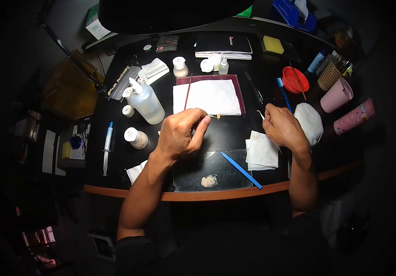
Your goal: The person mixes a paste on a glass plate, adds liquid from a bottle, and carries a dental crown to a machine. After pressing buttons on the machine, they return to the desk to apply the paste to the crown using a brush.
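My left hand (182, 132) is closed over the middle of the table, pinching a thin holder whose tip carries a small yellowish, tooth-like piece (218, 117). What the palm covers of that holder is hidden. To the right, my right hand (281, 127) grips a slim hand instrument (260, 114) with a hooked tip pointing up and left; its other end shows below the fingers. The two hands are apart. Under them, near the front edge, a glass slab (186, 175) bears a beige clump of paste (209, 181) and a blue spatula (241, 170). Folded tissues (262, 152) lie below my right hand.
A white tissue (211, 94) on a dark red tray carries a brush (188, 92). To the left stand a pump bottle (148, 103), small jars (136, 138) and a syringe (108, 149). At right are a red bowl (292, 78), a toothbrush (284, 94) and a pink cup (336, 95).
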The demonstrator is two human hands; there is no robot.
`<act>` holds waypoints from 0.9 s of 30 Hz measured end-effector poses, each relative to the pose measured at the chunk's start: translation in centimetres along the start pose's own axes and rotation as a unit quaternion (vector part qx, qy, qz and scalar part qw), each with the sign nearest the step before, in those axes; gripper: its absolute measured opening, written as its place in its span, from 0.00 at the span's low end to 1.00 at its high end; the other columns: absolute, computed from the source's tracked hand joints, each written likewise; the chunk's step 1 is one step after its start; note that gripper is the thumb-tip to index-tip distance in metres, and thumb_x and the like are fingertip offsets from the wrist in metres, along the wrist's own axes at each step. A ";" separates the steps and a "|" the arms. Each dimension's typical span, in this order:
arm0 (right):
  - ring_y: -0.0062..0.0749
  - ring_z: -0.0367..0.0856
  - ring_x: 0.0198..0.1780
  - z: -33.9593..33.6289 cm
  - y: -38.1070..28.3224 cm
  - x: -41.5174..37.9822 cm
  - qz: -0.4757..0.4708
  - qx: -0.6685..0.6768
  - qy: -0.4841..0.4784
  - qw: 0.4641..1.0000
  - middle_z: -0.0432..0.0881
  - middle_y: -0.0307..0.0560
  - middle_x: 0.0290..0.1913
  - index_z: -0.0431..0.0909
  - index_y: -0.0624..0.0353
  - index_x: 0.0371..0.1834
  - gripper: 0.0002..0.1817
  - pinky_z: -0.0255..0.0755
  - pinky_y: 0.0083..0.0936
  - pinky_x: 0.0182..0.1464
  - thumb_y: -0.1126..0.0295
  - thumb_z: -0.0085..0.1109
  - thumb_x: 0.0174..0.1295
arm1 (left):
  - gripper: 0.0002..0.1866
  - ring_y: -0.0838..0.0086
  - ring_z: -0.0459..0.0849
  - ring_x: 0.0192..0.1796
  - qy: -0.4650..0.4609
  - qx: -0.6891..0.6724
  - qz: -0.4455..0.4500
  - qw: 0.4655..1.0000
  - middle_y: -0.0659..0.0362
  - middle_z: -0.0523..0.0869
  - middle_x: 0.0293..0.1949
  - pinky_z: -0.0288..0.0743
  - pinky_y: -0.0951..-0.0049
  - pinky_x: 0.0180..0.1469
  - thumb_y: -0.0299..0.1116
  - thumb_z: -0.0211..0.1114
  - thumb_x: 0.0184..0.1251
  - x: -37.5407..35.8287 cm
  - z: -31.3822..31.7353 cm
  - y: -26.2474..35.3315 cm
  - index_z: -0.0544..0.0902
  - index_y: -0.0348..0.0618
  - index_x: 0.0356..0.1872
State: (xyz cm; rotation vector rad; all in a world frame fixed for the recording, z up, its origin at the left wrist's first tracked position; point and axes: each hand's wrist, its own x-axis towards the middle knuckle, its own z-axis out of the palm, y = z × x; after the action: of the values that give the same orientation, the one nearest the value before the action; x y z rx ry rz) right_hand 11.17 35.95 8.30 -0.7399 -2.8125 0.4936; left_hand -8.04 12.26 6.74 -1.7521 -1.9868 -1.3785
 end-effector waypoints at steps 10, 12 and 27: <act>0.18 0.79 0.33 2.0 -1.1 0.7 -0.110 0.363 -0.067 0.923 0.80 0.36 0.29 0.82 0.64 0.45 0.06 0.73 0.23 0.39 0.76 0.54 0.74 | 0.05 0.64 0.85 0.24 0.079 0.022 0.032 0.996 0.52 0.86 0.25 0.77 0.68 0.29 0.26 0.71 0.71 0.5 -0.8 -1.0 0.87 0.36 0.33; 0.13 0.79 0.37 0.4 -2.1 0.5 -0.022 0.509 -0.196 0.838 0.86 0.41 0.39 0.83 0.64 0.49 0.09 0.72 0.14 0.41 0.78 0.53 0.74 | 0.06 0.66 0.83 0.22 0.089 0.027 0.017 0.996 0.53 0.86 0.24 0.75 0.68 0.27 0.27 0.71 0.71 0.4 -1.0 -1.3 0.87 0.37 0.33; 0.31 0.79 0.39 -1.0 -2.6 -1.2 -0.168 0.557 0.065 0.811 0.81 0.50 0.36 0.80 0.70 0.54 0.26 0.70 0.25 0.46 0.53 0.45 0.84 | 0.05 0.70 0.87 0.23 0.088 0.054 0.034 0.994 0.52 0.90 0.26 0.76 0.71 0.27 0.28 0.71 0.73 -0.3 -0.9 -1.8 0.90 0.37 0.40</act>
State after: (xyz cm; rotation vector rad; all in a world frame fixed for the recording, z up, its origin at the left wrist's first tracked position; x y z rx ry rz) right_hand 11.28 33.49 10.01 -0.0016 -1.8863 1.6702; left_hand -9.82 11.57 6.11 -1.5773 -1.8549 -1.3276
